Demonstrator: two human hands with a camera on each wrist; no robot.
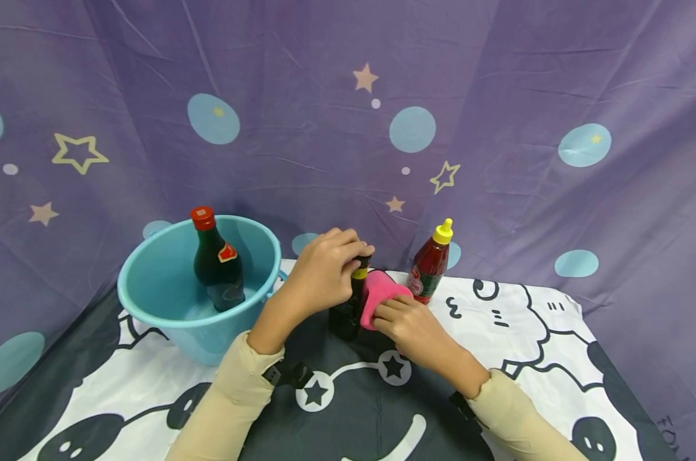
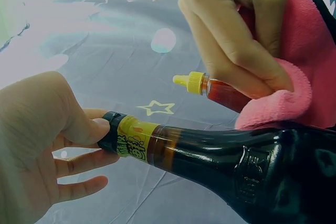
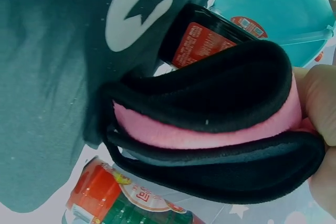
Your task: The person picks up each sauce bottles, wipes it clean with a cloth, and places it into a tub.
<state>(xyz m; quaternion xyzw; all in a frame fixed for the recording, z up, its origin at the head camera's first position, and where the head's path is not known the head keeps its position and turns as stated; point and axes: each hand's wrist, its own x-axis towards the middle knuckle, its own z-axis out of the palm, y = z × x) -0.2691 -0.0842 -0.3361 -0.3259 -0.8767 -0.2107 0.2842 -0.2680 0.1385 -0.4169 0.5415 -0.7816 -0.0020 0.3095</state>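
In the head view my left hand [image 1: 327, 269] pinches the black cap of a dark sauce bottle [image 1: 343, 317], thumb and fingertips at its top. A yellow band [image 2: 137, 137] circles the bottle's neck in the left wrist view. My right hand [image 1: 413, 330] grips a bunched pink cloth [image 1: 381, 291] against the bottle's side. Black edging [image 3: 210, 124] borders the cloth's folds in the right wrist view. Part of the bottle's red label [image 3: 202, 45] shows beyond the folds. Just behind the cloth stands a red sauce bottle [image 1: 427, 269] with a yellow nozzle cap.
To the left stands a light blue bucket [image 1: 203, 339]. Inside it leans a dark green bottle [image 1: 212, 259] with a red cap. A black and white cartoon-print cloth [image 1: 376, 410] covers the table, and a purple star-patterned curtain [image 1: 324, 128] hangs behind.
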